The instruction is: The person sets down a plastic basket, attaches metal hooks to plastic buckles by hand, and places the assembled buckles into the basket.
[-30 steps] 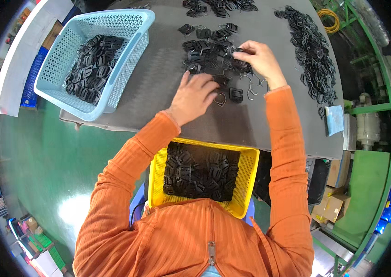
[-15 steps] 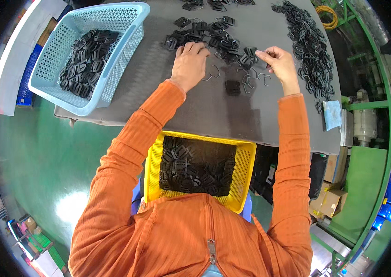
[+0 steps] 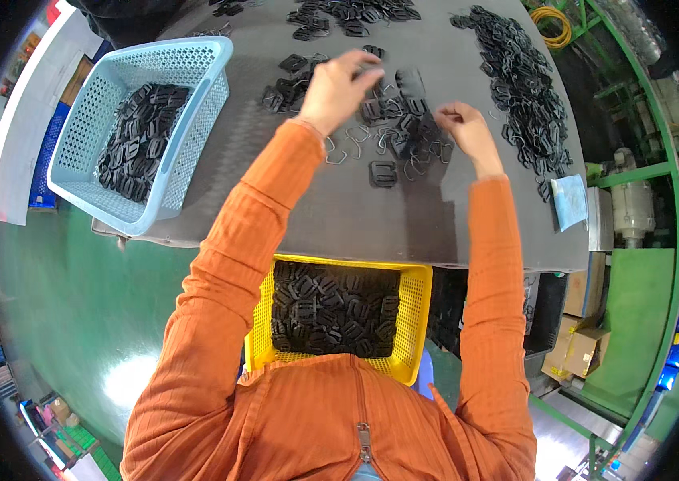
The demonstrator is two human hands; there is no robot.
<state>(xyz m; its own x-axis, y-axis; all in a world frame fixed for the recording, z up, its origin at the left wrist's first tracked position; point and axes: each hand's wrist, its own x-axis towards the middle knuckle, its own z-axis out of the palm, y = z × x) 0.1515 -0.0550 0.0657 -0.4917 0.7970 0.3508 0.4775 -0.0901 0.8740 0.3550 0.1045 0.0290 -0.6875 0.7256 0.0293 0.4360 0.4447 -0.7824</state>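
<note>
Small black plastic buckles (image 3: 383, 174) and thin metal wire hooks (image 3: 345, 150) lie scattered on the grey tabletop (image 3: 315, 208). Above the left part of this loose group is my left hand (image 3: 335, 92), slightly blurred. Its thumb and forefinger are apart, close to a black buckle (image 3: 373, 52) beyond them. My right hand (image 3: 466, 132) hovers at the group's right side with fingertips drawn together. Whatever those fingertips may hold is too small or blurred to make out. Just left of them, some black buckles (image 3: 411, 128) look smeared by motion.
A light-blue basket (image 3: 219, 104) with black buckles stands at the table's left. Against my body sits a yellow basket (image 3: 415, 321) of black pieces. Hooked black pieces (image 3: 528, 100) form a long heap on the right, near a pale-blue packet (image 3: 569, 202). More pieces (image 3: 355, 12) lie farther back.
My left hand has lifted from the pile, moved up and right, and spread its thumb and forefinger. The right hand has shifted slightly down and left, fingers curled. The whole view has shifted slightly.
</note>
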